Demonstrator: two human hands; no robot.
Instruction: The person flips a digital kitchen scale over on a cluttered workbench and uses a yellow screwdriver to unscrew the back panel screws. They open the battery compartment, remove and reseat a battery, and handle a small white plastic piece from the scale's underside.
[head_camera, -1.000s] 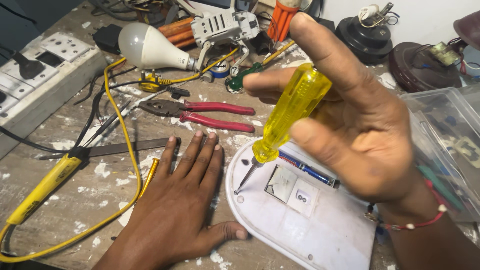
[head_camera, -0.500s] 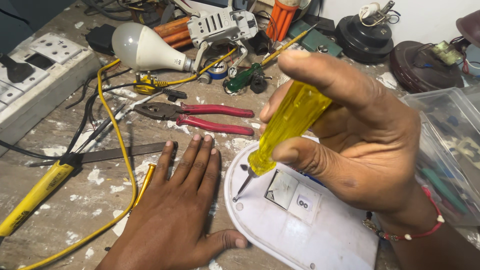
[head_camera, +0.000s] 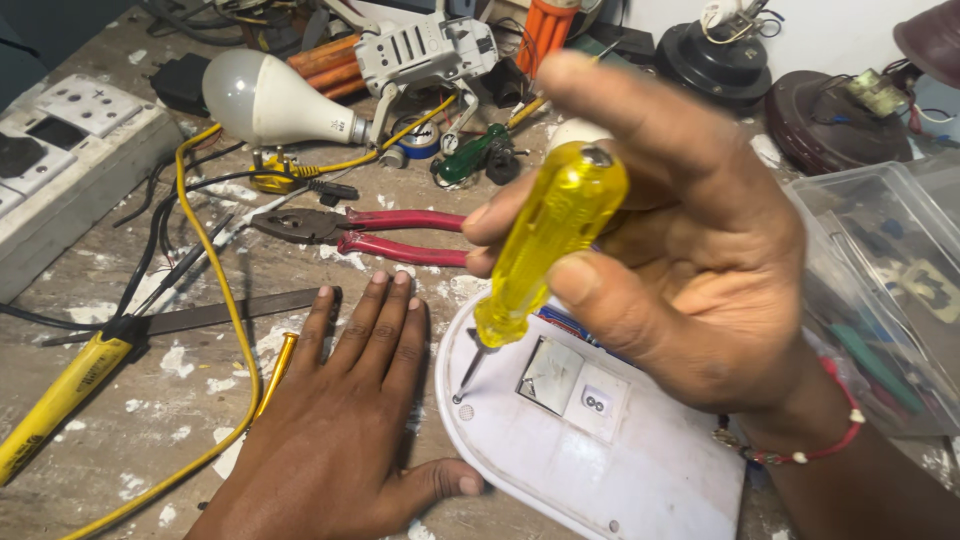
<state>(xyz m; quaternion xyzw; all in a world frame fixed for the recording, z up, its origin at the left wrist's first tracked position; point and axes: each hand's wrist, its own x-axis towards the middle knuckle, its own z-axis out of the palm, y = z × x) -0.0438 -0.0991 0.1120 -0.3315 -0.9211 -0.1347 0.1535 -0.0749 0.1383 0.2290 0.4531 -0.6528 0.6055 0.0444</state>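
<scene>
Gripping a yellow-handled screwdriver (head_camera: 545, 245), the right hand (head_camera: 690, 270) is closed around the handle with thumb and fingers, and the tool is held tilted, its thin metal tip set on the near-left part of a white oval cover (head_camera: 590, 450). A small square panel (head_camera: 550, 375) is seen on the cover, just beside the tip. The left hand (head_camera: 345, 440) is laid flat and open on the table (head_camera: 150, 400), palm down, nothing being held; its thumb is touching the cover's left edge. Red-handled pliers (head_camera: 370, 235) are lying just beyond the left fingertips. Farther back, a white light bulb (head_camera: 270, 100) is resting among wires. A yellow cable (head_camera: 215, 290) is looped past the left hand.
</scene>
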